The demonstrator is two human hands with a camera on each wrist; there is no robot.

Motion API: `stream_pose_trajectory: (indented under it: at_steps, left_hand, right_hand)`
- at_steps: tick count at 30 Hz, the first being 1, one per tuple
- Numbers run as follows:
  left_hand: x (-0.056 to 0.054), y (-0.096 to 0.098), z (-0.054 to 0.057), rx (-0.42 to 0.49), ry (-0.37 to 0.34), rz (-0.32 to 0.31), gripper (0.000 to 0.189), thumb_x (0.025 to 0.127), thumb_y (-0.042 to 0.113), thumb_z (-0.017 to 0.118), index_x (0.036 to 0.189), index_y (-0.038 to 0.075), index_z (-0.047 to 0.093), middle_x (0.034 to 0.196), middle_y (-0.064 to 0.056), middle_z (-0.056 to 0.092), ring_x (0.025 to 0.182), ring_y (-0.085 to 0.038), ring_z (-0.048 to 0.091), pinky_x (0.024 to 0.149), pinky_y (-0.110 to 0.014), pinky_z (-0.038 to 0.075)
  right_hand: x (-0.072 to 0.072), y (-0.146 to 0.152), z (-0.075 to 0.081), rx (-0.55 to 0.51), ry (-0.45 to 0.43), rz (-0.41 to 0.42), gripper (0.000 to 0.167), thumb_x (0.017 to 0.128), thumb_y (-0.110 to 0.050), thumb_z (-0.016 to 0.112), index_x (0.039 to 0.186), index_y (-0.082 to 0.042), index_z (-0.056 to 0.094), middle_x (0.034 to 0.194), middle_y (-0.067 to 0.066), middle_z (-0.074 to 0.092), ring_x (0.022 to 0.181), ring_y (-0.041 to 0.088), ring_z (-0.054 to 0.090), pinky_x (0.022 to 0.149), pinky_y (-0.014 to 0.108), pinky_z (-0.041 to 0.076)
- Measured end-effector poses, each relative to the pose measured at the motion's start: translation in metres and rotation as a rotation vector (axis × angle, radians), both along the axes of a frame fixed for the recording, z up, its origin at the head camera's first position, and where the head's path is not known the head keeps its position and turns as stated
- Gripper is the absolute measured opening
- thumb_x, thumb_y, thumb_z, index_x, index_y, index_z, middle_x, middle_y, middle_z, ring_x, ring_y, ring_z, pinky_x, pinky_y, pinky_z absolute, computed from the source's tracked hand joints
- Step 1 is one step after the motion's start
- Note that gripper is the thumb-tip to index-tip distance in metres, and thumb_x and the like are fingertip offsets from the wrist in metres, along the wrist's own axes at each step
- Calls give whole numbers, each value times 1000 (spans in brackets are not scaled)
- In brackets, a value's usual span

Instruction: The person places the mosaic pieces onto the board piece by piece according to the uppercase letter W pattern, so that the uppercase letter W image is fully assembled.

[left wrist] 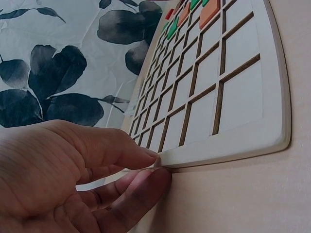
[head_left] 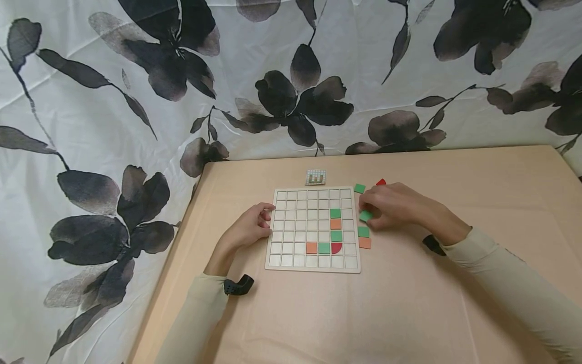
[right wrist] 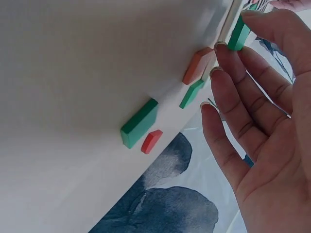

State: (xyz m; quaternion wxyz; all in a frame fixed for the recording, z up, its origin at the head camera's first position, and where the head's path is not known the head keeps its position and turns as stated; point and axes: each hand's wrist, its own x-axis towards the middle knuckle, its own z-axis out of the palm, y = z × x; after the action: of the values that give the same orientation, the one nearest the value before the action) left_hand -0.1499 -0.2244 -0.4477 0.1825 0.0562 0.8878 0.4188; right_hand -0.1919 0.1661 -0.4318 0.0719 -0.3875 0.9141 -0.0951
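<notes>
A white grid board (head_left: 297, 268) lies on the table, with green, orange and red tiles in some of its squares. My left hand (head_left: 249, 226) holds the board's left edge, thumb against the rim (left wrist: 218, 158) and fingers curled close by in the left wrist view. Just off the board's right side, my right hand (head_left: 397, 206) pinches a green tile (right wrist: 238, 35) between thumb and fingertip, the other fingers spread. Below that hand sit another green tile (head_left: 364, 231) and an orange tile (head_left: 365, 243). Beyond it are a green tile (head_left: 359, 188) and a partly hidden red piece (head_left: 381, 181).
A small card (head_left: 316, 177) with a printed grid pattern lies behind the board. The pale wooden table (head_left: 364, 313) ends at a floral cloth (head_left: 254, 55) at the back and left. Both wrists carry black bands.
</notes>
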Motion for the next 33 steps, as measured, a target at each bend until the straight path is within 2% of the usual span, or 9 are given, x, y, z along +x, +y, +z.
stream_pose_trajectory:
  at_steps: [8, 19, 25, 33]
  left_hand:
    - [-1, -1, -2, 12, 3, -7, 64, 86, -14, 68, 145, 0, 46, 107, -13, 49, 87, -19, 53, 68, -26, 47]
    - [-1, 0, -1, 3, 7, -8, 65, 86, -14, 68, 145, 0, 46, 107, -13, 49, 87, -19, 53, 68, -25, 47]
    - [-2, 0, -1, -6, 11, -10, 64, 86, -13, 68, 145, 0, 46, 107, -13, 49, 86, -19, 53, 68, -25, 47]
    - [0, 1, 1, -17, 4, -8, 64, 86, -13, 68, 145, 1, 46, 107, -12, 50, 87, -20, 53, 70, -26, 47]
  right_hand:
    - [2, -5, 4, -40, 2, 20, 19, 83, -34, 79, 94, -25, 66, 80, -7, 55, 77, 8, 48, 63, 29, 38]
    - [0, -18, 12, -85, -15, 74, 16, 84, -28, 76, 96, -24, 67, 81, -7, 59, 77, 7, 50, 63, 28, 41]
    - [0, -26, 14, -89, 0, 107, 19, 84, -29, 77, 99, -23, 68, 84, -9, 61, 80, 8, 51, 68, 28, 43]
    - [2, -38, 14, -82, -40, 135, 23, 84, -32, 81, 101, -22, 69, 88, -9, 63, 81, 8, 55, 68, 28, 45]
